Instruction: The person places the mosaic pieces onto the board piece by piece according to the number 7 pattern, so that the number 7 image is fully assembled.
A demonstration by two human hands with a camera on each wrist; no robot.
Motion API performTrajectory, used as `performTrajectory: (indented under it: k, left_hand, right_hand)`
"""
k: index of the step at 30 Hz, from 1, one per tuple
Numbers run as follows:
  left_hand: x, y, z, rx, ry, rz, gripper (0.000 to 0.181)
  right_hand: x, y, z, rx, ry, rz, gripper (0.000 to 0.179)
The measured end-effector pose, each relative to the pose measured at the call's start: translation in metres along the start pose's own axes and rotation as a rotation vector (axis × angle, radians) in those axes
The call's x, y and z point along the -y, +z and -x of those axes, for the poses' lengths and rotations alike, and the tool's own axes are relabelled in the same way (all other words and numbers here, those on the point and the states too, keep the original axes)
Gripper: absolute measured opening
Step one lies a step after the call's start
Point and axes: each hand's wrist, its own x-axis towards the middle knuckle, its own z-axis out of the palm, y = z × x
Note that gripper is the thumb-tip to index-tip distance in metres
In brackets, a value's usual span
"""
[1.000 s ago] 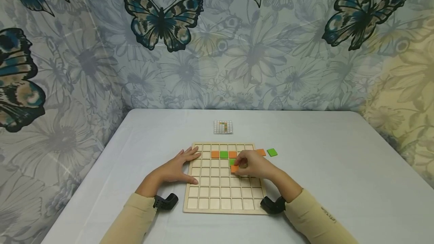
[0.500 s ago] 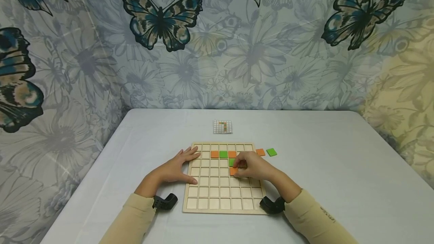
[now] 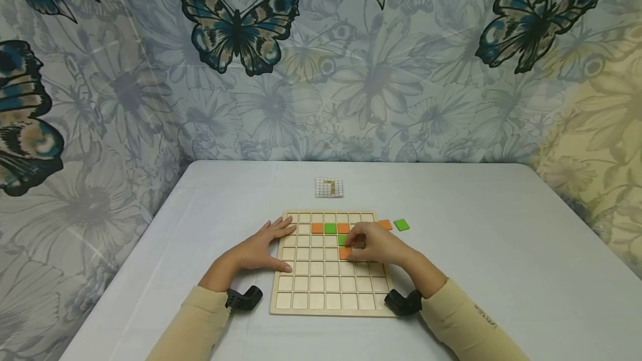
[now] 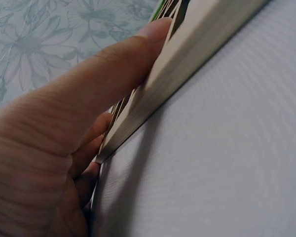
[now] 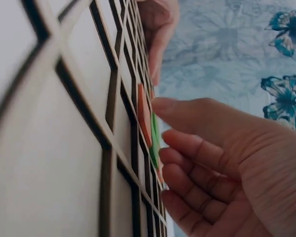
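Pale blue floral fabric (image 3: 376,77) printed with teal-and-black butterflies (image 3: 237,32) hangs behind a white, smooth-covered table (image 3: 466,205). At the work's centre, a flat, square orange tile (image 3: 344,253) lies on a light wooden grid board (image 3: 317,284), in the fourth row from the board's far edge. The right hand (image 3: 381,244) reaches over the board from its right side, fingers bent and thumb tip at the tile's edge; whether they pinch it or only touch it, I cannot tell. Directly behind this tile, toward the board's far edge, sits a square green tile (image 3: 343,240), partly hidden by the fingers. One row farther up the board run an orange square (image 3: 317,228), a bright green square (image 3: 330,228) and a second orange square (image 3: 343,228), side by side.

On the board's left edge rests the left hand (image 3: 258,247), its fingers and thumb spread and extended, thumb on the rim. Just beyond the board's right edge, near its far corner, lie a loose orange tile (image 3: 385,224) and a loose green tile (image 3: 402,224). Past the board's far edge is a small white card (image 3: 329,188) with a printed grid and coloured squares. Nearer the board's bottom corners, a black wrist device (image 3: 244,298) shows at each beige sleeve (image 3: 193,319).
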Motion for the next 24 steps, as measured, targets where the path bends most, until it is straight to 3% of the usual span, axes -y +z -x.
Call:
performTrajectory:
  k: [6,11,24]
  left_hand:
    - [0.0,0.0,0.0,0.002,0.008,-0.001,0.096]
    - [0.0,0.0,0.0,0.001,0.004,0.002,0.095]
    - [0.0,0.0,0.0,0.002,0.008,0.002,0.095]
  right_hand:
    - [-0.009,-0.014,0.001,-0.046,0.018,-0.015,0.02]
    - [-0.021,-0.029,0.003,-0.078,0.08,-0.073,0.027]
    - [-0.058,-0.059,0.016,-0.182,0.204,-0.033,0.032]
